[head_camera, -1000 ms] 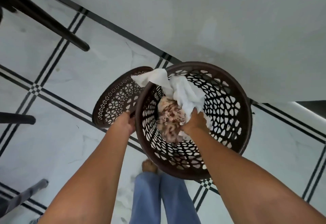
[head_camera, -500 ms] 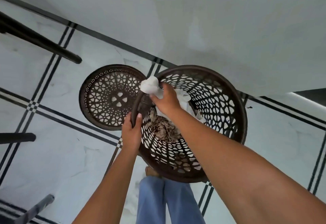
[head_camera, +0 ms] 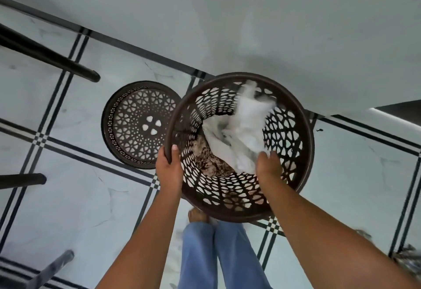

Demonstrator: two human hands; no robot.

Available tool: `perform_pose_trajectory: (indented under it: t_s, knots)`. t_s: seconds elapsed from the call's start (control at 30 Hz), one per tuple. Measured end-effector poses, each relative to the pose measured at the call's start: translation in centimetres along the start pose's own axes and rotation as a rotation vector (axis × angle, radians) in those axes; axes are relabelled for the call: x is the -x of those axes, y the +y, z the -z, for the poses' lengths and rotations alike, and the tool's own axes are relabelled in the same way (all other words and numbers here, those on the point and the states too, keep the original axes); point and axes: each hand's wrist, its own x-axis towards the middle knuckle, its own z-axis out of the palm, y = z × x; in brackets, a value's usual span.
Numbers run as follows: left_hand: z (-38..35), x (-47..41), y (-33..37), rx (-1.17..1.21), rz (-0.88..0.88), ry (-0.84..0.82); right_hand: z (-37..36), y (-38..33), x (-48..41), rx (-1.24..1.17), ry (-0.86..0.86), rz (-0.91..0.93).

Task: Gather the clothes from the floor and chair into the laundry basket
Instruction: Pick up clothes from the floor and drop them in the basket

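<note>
The lattice lid [head_camera: 139, 124] lies on the floor beside us. Our left hand [head_camera: 169, 168] clamps the laundry basket [head_camera: 296, 138] rim; we should hold it steady while our right hand [head_camera: 268, 167], fingers closed in the white garment [head_camera: 241, 133], presses it down onto the patterned cloth [head_camera: 206, 157].

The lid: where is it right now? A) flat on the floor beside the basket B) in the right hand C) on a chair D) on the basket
A: the lid lies on the floor tiles left of the basket, in neither hand.
</note>
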Motion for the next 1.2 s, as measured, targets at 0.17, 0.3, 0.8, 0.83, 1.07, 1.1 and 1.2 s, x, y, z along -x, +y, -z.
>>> perform_pose_trajectory:
  t_s: [0.17,0.3,0.8,0.83,1.07,1.1,1.2]
  knots:
    - [-0.1,0.4,0.5,-0.017,0.034,0.033,2.3,1.5,-1.0,0.273,-0.116,0.044]
    - [-0.1,0.6,0.7,-0.118,0.047,0.048,2.5,-0.2,0.1,0.421,-0.398,0.172]
    - [-6.2,21.2,12.8,-0.816,-0.852,-0.899,19.3,4.3,10.9,-0.479,-0.132,0.192]
    - [-6.6,22.5,13.2,-0.831,-0.862,-0.961,20.4,5.5,11.1,-0.561,-0.070,0.157]
    - [-8.0,26.8,11.2,-1.028,-1.174,-1.423,19.9,16.8,17.4,-1.171,0.529,-0.188]
    - [-7.3,27.5,10.9,-1.075,-1.224,-1.480,19.0,18.1,19.3,-1.221,0.609,-0.247]
    - [-4.1,29.7,9.6,-1.239,-1.333,-1.614,15.0,20.9,26.4,-1.366,0.787,-0.413]
